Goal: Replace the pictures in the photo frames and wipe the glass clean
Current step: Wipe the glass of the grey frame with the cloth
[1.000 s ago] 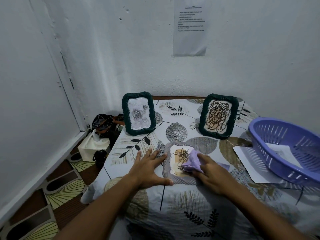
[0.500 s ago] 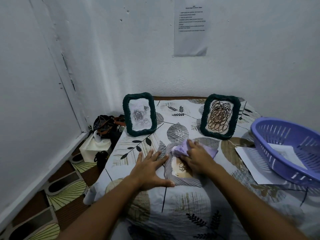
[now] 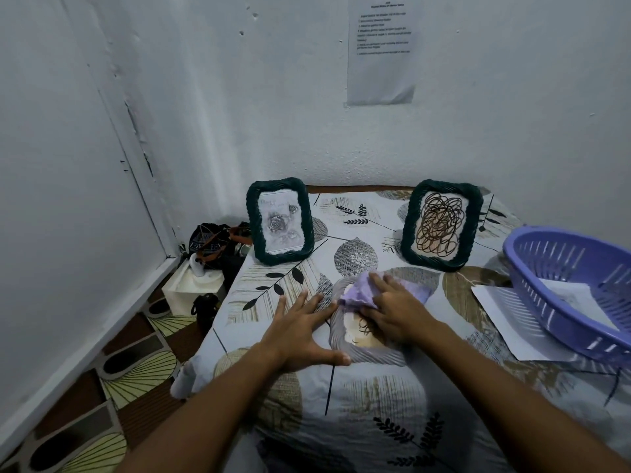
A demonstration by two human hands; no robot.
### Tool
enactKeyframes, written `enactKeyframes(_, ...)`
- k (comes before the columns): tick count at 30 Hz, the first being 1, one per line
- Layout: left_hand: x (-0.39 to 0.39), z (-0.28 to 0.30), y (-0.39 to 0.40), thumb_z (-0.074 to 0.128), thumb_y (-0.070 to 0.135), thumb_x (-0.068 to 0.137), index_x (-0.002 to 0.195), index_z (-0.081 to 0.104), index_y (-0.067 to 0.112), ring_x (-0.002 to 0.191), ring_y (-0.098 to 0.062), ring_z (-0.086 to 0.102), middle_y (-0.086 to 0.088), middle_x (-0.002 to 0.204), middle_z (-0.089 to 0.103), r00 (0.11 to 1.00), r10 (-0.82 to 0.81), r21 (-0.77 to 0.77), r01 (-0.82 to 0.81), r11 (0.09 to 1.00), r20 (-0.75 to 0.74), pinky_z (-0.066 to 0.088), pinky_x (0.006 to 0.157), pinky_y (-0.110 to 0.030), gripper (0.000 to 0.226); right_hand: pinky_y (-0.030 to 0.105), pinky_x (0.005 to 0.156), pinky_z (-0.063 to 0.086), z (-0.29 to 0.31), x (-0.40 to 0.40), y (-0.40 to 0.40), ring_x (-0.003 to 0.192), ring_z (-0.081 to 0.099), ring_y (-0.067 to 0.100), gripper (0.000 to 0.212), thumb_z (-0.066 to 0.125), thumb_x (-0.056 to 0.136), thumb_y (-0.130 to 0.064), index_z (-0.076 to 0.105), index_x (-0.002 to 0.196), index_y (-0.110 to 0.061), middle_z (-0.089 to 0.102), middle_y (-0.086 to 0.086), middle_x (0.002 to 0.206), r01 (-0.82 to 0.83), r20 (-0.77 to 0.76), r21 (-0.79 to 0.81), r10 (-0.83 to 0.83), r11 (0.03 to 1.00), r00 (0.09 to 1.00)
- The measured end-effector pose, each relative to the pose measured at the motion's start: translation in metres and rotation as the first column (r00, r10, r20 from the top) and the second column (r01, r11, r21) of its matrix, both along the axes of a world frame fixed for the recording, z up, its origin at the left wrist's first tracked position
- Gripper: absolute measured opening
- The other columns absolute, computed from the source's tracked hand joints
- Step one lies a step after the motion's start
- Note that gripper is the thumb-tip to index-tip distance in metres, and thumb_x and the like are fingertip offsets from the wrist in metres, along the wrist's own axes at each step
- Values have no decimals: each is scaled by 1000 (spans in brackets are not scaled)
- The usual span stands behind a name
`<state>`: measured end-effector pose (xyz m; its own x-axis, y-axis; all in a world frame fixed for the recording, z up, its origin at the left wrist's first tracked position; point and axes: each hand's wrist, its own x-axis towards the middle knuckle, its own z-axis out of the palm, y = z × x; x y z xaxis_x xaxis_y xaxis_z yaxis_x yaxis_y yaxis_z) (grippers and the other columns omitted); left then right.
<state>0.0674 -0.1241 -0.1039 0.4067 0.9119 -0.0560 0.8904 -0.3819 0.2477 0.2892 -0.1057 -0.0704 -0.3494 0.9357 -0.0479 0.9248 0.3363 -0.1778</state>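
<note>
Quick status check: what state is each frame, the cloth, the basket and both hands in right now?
Left green frame: upright, rose picture in it.
Right green frame: upright, scribble picture in it.
Grey frame: lying flat, face up, being wiped.
Cloth: bunched, pressed on the grey frame.
Right hand: grips the cloth.
Left hand: fingers spread flat, steadying the grey frame's edge.
Basket: upright, paper inside.

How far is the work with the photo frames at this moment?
Looks done: two green frames stand upright, the rose frame and the scribble frame, each holding a picture. In hand: a grey frame lies flat; the left hand steadies it while the right hand rubs its glass with a purple cloth. Left: finishing this wipe and standing the frame up.
</note>
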Motion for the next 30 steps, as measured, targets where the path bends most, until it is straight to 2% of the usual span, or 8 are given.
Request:
enactKeyframes(4,-1,-2,1,43,94,57,152,7,41,148,-17,-12,2,163,-1,1000,0,-1,0,1000,3,-12,117,-54,114,44,114,27,6,23,-21,148,6,25,80,18,89,-66,65,108,-5,8,1,161,-48,65,-28,49,998,997)
enactKeyframes(6,0,-3,1,46,93,59,151,7,41,148,-18,-12,3,162,-1,1000,1,-3,-1,1000,4,-13,116,-54,113,45,113,26,10,34,-18,148,6,29,76,21,91,-64,66,101,-4,8,3,161,13,89,-24,-11,1000,996)
enactKeyframes(10,0,-1,0,41,94,55,151,7,41,148,-18,-12,2,163,-1,1000,0,-5,0,1000,1,-13,116,-54,115,44,118,15,9,22,3,147,6,35,65,27,98,-54,57,121,-1,6,10,161,52,118,48,-57,998,991)
enactKeyframes(16,0,-4,1,42,94,57,151,8,44,149,-18,-10,1,163,1,1000,-8,14,8,1000,15,-12,117,-54,112,44,118,7,2,-8,-3,148,0,32,67,25,94,-59,58,126,-10,6,8,161,-87,37,1,87,996,996)
enactKeyframes(19,0,-5,2,39,97,53,152,9,41,148,-17,-11,3,163,0,1000,-2,7,2,1000,18,-12,117,-53,117,42,118,14,1,5,-18,148,4,27,64,31,94,-60,64,119,-10,13,5,160,-186,-3,-19,186,982,982)
enactKeyframes(23,0,-2,2,38,97,50,152,9,39,148,-17,-11,2,163,0,1000,-1,-6,1,1000,21,-12,117,-54,121,44,116,22,6,30,-16,148,8,27,94,7,80,-79,67,113,-15,16,2,160,-140,95,-1,140,990,986)
enactKeyframes(27,0,-1,1,41,96,53,152,10,39,148,-16,-11,4,163,1,1000,2,-7,-1,1000,24,-12,117,-54,119,44,118,12,4,19,4,148,1,32,64,27,96,-60,63,121,-13,4,5,161,-67,185,51,57,996,981)
enactKeyframes(30,0,-2,1,43,94,55,151,10,41,149,-16,-10,4,163,2,1000,-2,6,2,1000,22,-11,117,-52,115,45,118,8,-1,-3,7,147,-1,33,58,29,98,-55,57,128,-14,2,8,161,-91,96,37,87,995,992)
